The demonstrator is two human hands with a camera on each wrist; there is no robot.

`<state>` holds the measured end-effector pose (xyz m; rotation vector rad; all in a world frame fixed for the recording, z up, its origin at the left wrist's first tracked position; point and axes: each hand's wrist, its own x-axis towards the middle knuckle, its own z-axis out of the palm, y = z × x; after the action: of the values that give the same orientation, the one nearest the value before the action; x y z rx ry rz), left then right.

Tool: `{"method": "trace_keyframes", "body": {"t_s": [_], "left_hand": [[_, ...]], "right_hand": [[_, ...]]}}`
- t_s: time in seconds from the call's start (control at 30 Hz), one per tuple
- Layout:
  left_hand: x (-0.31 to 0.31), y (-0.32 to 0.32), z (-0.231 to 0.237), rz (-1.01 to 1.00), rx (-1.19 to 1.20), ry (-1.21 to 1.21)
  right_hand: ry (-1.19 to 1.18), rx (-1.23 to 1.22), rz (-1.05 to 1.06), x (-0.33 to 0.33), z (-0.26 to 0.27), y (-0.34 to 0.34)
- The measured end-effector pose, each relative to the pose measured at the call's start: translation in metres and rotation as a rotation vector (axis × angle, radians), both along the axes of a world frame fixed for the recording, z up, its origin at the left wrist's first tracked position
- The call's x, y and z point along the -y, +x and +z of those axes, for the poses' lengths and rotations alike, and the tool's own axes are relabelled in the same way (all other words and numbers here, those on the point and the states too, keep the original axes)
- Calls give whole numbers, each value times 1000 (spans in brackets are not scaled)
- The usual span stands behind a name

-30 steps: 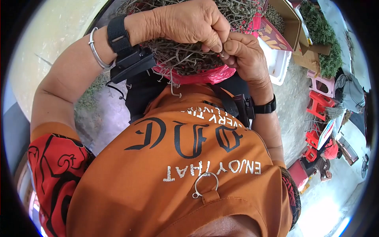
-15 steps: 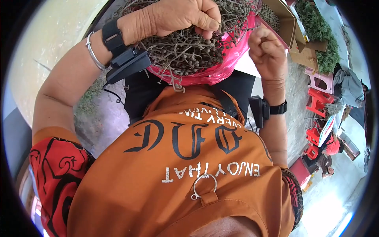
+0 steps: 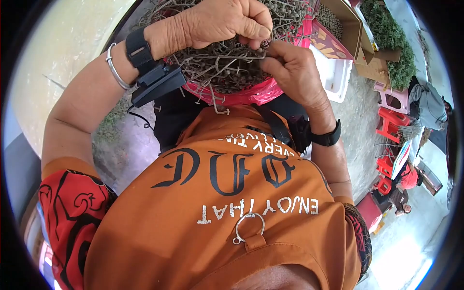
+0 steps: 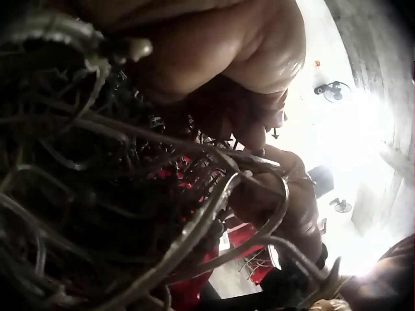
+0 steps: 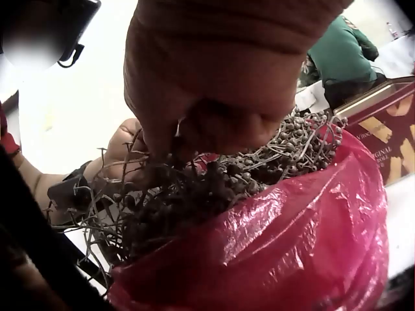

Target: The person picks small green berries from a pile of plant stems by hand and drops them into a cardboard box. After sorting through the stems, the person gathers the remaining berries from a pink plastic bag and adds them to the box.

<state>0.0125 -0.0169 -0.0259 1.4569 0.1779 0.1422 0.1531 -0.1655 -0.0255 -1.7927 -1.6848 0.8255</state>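
Observation:
A tangle of dry grey-brown stems with small round heads [image 3: 227,67] fills a pink plastic bag [image 3: 256,94] at the lap. Over the bag, my left hand [image 3: 224,21] pinches a stem between thumb and bent fingers. My right hand [image 3: 297,70] is close against the left fingertips, its thumb and fingers pinching at the same small piece, mostly hidden by the fingers. In the right wrist view, the pink bag [image 5: 292,240] bulges below the right hand [image 5: 214,84]. Long curved stems [image 4: 214,194] cross the left wrist view in front of the hands.
At the right stand a white tray [image 3: 345,79] and a cardboard box [image 3: 357,29] with more round heads, beside a heap of green plants [image 3: 394,48]. Farther off are a pink stool [image 3: 394,99] and a red stool [image 3: 386,124]. A person in green [image 5: 343,52] sits beyond.
The right hand drew away from the left to the right side, then came back to the left fingertips. The left hand shifted slightly left and kept its pinch over the bag.

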Motion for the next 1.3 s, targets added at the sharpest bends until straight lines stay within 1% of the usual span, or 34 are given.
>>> {"method": "trace_keyframes", "body": {"t_s": [0.07,0.1,0.13,0.23,0.37,0.4,0.47,0.5,0.53,0.6,0.63,0.73,0.8,0.87,0.9,0.93,1.03,1.07,1.17,1.2,1.27,1.3], "left_hand": [[7,-3,2,7,-31,199],[9,-3,1,9,-46,298],[11,-2,-1,7,-46,298],[21,-1,-10,36,-16,599],[20,-6,-20,8,-63,529],[20,-6,-20,9,-62,528],[19,-5,-18,-89,-19,418],[18,-5,-17,-136,1,362],[16,-5,-15,-133,1,362],[10,-3,-8,-266,82,428],[9,-3,-7,-334,124,460],[11,-1,-9,-346,162,447],[13,0,-11,-356,177,433],[13,1,-13,-385,176,483],[12,1,-12,-398,172,512],[12,1,-13,-398,168,515],[16,0,-16,-227,246,877],[16,0,-16,-228,245,878],[13,2,-17,-204,147,1334],[12,1,-20,-201,148,1334],[11,-3,-25,-83,155,1267],[11,0,-26,-40,175,1235]], "right_hand": [[-39,-208,-113,5,-1,5],[-40,-206,-115,5,-1,5],[-43,-241,-137,5,-2,6],[-49,-315,-181,6,-4,6],[-4,-340,-186,1,-8,-4],[-5,-304,-145,0,-5,-4],[-7,-229,-64,-1,-1,-4],[-8,-228,-63,-1,0,-3],[-76,-378,-38,0,0,-1],[-217,-680,13,1,0,5],[-220,-682,15,2,-2,6],[-330,-952,81,6,-4,10],[-346,-1005,82,8,-6,8],[-373,-1094,88,8,-7,9],[-373,-1094,91,8,-7,9],[-373,-1071,77,8,-6,8],[-368,-1021,44,9,-4,8],[-371,-990,38,10,-2,9],[-373,-930,22,15,5,15],[-292,-959,38,18,10,20],[-126,-1014,67,24,18,30],[-112,-1007,48,26,18,35]]}}
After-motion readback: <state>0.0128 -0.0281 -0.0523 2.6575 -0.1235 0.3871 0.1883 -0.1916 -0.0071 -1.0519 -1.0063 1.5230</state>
